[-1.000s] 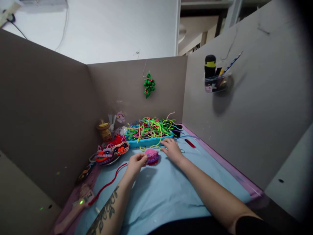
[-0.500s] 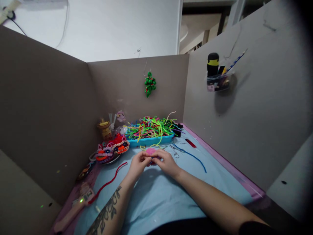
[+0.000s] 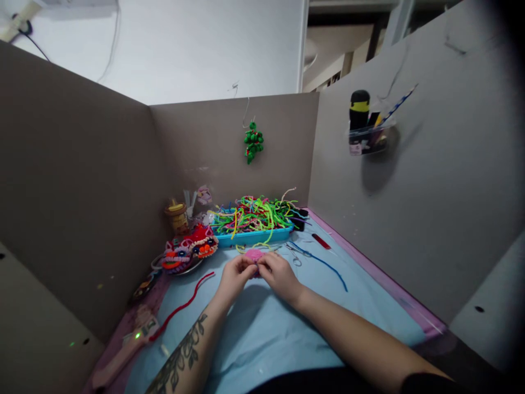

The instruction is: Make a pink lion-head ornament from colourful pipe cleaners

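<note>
Between my two hands is a small pink fuzzy piece (image 3: 254,254), probably shaped from pipe cleaner, with a darker part under it mostly hidden by my fingers. My left hand (image 3: 237,273) pinches it from the left, and my right hand (image 3: 279,273) from the right, the fingertips nearly meeting. Just beyond lies a yellow-green pipe cleaner (image 3: 262,245). A blue pipe cleaner (image 3: 328,264) and scissors (image 3: 296,257) lie to the right of my hands. On the left a red pipe cleaner (image 3: 188,300) curves across the blue cloth (image 3: 270,334).
A blue tray (image 3: 254,237) heaped with colourful pipe cleaners stands at the back. Finished fuzzy figures (image 3: 191,249) sit on a dish at left, near a pink glue gun (image 3: 123,355). A red-handled tool (image 3: 321,241) lies at right. Grey panels (image 3: 229,142) enclose three sides.
My fingertips have shifted slightly around the pink piece, with more of its underside showing between them. The whole view has moved a little; the things on the cloth stay put.
</note>
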Available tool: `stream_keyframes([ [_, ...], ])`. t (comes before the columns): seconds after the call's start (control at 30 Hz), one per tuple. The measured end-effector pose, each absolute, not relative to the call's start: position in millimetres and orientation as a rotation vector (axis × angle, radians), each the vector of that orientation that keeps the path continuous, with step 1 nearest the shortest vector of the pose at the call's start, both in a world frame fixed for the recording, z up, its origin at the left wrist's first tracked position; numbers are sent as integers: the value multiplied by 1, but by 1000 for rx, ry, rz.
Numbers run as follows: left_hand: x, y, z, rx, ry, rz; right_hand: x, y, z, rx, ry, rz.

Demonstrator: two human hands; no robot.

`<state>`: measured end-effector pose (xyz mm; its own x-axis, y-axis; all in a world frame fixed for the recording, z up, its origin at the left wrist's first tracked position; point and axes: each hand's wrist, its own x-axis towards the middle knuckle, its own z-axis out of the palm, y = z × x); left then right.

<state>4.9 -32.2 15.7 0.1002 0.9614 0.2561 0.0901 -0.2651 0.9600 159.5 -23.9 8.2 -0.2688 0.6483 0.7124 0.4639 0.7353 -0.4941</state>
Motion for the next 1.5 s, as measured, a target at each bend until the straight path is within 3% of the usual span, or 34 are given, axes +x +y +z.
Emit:
stream_keyframes([
  [0.8,10,-38,24,1407,1037,1314,163,-27,7,-790,-1929,22],
  [1.07,10,-37,20,1321,1044,1399,158,-32,9,-744,-1820,169],
  [1.5,11,-34,14,1181,1027,1433,156,-25,-4,-712,-1845,142],
])
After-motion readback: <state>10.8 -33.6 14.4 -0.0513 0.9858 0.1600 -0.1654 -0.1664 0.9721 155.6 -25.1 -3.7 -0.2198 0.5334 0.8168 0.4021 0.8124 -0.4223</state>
